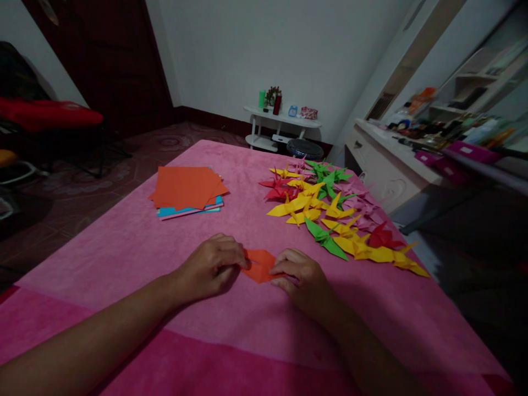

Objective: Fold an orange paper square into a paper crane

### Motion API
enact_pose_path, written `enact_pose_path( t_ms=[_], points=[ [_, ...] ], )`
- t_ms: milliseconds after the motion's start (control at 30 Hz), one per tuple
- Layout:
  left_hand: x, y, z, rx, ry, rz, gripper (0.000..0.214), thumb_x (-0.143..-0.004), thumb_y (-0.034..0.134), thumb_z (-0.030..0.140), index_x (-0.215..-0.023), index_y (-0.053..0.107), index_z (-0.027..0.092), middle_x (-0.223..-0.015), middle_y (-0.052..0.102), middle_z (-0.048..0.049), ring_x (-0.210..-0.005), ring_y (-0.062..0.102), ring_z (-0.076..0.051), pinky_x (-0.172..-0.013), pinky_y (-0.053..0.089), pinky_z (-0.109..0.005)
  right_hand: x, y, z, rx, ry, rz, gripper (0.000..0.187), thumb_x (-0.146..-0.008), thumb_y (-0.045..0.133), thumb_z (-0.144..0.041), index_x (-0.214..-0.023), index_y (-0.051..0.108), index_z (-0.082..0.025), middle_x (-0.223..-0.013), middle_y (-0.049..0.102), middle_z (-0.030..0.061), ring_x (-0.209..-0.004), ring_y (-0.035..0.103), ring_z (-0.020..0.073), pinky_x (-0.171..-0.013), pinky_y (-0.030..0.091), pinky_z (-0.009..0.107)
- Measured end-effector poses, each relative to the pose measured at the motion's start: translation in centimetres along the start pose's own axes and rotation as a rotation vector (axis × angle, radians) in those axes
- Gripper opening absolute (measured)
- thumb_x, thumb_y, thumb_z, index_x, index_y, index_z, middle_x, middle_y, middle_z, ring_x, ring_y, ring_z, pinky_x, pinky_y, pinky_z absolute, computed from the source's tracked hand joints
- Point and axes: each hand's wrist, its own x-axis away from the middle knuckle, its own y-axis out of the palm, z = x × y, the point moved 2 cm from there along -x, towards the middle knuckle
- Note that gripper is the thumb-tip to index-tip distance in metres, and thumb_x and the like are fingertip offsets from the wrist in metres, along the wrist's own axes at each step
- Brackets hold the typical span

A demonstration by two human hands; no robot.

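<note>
A small folded orange paper (pixel 259 265) lies on the pink cloth (pixel 136 247) between my two hands. My left hand (pixel 211 266) pinches its left edge with curled fingers. My right hand (pixel 302 277) presses on its right edge, fingers bent and close together. A stack of square paper sheets (pixel 187 190), orange on top with blue and pink beneath, sits farther back on the left. Several folded paper cranes (pixel 330 212) in yellow, green, red and pink are spread out to the right.
The pink-covered surface ends at the right near a pale dresser (pixel 388 165) with cluttered items. A small white shelf table (pixel 280 124) stands at the far wall. A dark chair with a red cushion (pixel 49 113) is at the left.
</note>
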Motion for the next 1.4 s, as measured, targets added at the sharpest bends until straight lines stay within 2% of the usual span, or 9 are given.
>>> enact_pose_path(
  t_ms=[133, 333, 433, 567, 633, 767, 900, 1133, 1400],
  points=[
    [-0.1, 0.2, -0.2, 0.011, -0.030, 0.082, 0.027, -0.070, 0.046, -0.002, -0.075, 0.065, 0.017, -0.078, 0.068, -0.0022, -0.080, 0.061, -0.016, -0.079, 0.041, -0.032, -0.7, -0.1, -0.4, 0.081, 0.077, 0.083, 0.010, -0.079, 0.064, -0.016, -0.087, 0.069, -0.017, -0.089, 0.062, 0.0056, -0.087, 0.057, 0.0190, -0.078, 0.045, 0.031],
    [-0.1, 0.5, -0.1, -0.001, -0.035, 0.100, 0.027, -0.068, 0.047, -0.003, -0.073, 0.065, 0.017, -0.078, 0.069, -0.0020, -0.081, 0.061, -0.016, -0.079, 0.041, -0.033, -2.3, -0.1, -0.3, 0.192, 0.284, -0.018, 0.049, -0.070, 0.073, -0.020, -0.117, 0.061, -0.018, -0.103, 0.065, 0.0067, -0.090, 0.058, 0.0210, -0.079, 0.044, 0.032],
    [-0.1, 0.6, -0.3, 0.002, -0.042, 0.138, 0.028, -0.068, 0.047, -0.003, -0.076, 0.066, 0.017, -0.081, 0.069, -0.0025, -0.081, 0.061, -0.016, -0.079, 0.042, -0.033, -2.4, 0.0, 0.1, 0.124, 0.337, -0.071, 0.042, -0.066, 0.073, -0.019, -0.107, 0.066, -0.023, -0.089, 0.066, 0.0006, -0.078, 0.058, 0.0163, -0.070, 0.043, 0.027],
    [-0.2, 0.2, -0.4, 0.080, -0.121, 0.254, 0.031, -0.073, 0.046, 0.000, -0.088, 0.068, 0.016, -0.086, 0.068, -0.0046, -0.083, 0.060, -0.016, -0.078, 0.045, -0.031, -2.1, 0.4, 0.6, -0.098, 0.446, -0.098, 0.007, -0.064, 0.068, -0.017, -0.070, 0.064, -0.018, -0.057, 0.052, -0.0052, -0.050, 0.043, 0.0081, -0.046, 0.027, 0.020],
    [-0.2, -0.1, -0.4, 0.127, -0.222, 0.370, 0.028, -0.079, 0.048, 0.006, -0.098, 0.066, 0.016, -0.090, 0.066, -0.0060, -0.085, 0.060, -0.016, -0.077, 0.046, -0.030, -1.9, 0.6, 0.9, -0.271, 0.502, -0.060, 0.011, -0.064, 0.066, -0.020, -0.060, 0.056, -0.017, -0.050, 0.044, -0.0068, -0.044, 0.035, 0.0061, -0.041, 0.022, 0.019],
    [-0.2, -0.1, -0.3, 0.399, -0.526, 0.564, 0.026, -0.086, 0.053, 0.025, -0.110, 0.058, 0.016, -0.099, 0.065, -0.0081, -0.080, 0.061, -0.015, -0.070, 0.049, -0.029, -1.6, 0.9, 1.4, -0.592, 0.589, 0.046, 0.030, -0.065, 0.071, -0.039, -0.062, 0.048, -0.019, -0.043, 0.041, -0.0088, -0.035, 0.031, 0.0051, -0.036, 0.024, 0.018],
    [-0.4, 0.7, -0.1, 0.751, -0.657, 0.488, 0.032, -0.083, 0.060, 0.038, -0.103, 0.059, 0.013, -0.086, 0.067, -0.0068, -0.069, 0.061, -0.014, -0.061, 0.047, -0.026, -1.3, 1.3, 1.3, -0.658, 0.595, 0.107, 0.037, -0.067, 0.072, -0.047, -0.066, 0.050, -0.017, -0.040, 0.044, -0.0082, -0.032, 0.034, 0.0049, -0.035, 0.028, 0.017],
    [-0.2, 2.0, 0.2, 0.752, -0.688, 0.283, 0.029, -0.072, 0.071, 0.037, -0.066, 0.064, 0.010, -0.055, 0.053, 0.0022, -0.050, 0.044, -0.007, -0.049, 0.033, -0.020, -1.4, 2.0, -0.3, -0.640, 0.575, 0.196, 0.040, -0.063, 0.075, -0.050, -0.065, 0.051, -0.017, -0.044, 0.046, -0.0068, -0.032, 0.035, 0.0044, -0.033, 0.027, 0.016],
    [-0.3, 1.9, 0.3, 0.794, -0.700, 0.230, 0.030, -0.075, 0.066, 0.036, -0.061, 0.065, 0.010, -0.054, 0.059, -0.0004, -0.048, 0.047, -0.008, -0.049, 0.033, -0.020, -1.3, 1.9, -1.2, -0.602, 0.582, 0.201, 0.040, -0.064, 0.074, -0.051, -0.064, 0.051, -0.017, -0.041, 0.041, -0.0085, -0.032, 0.032, 0.0038, -0.033, 0.026, 0.016]
  ],
)
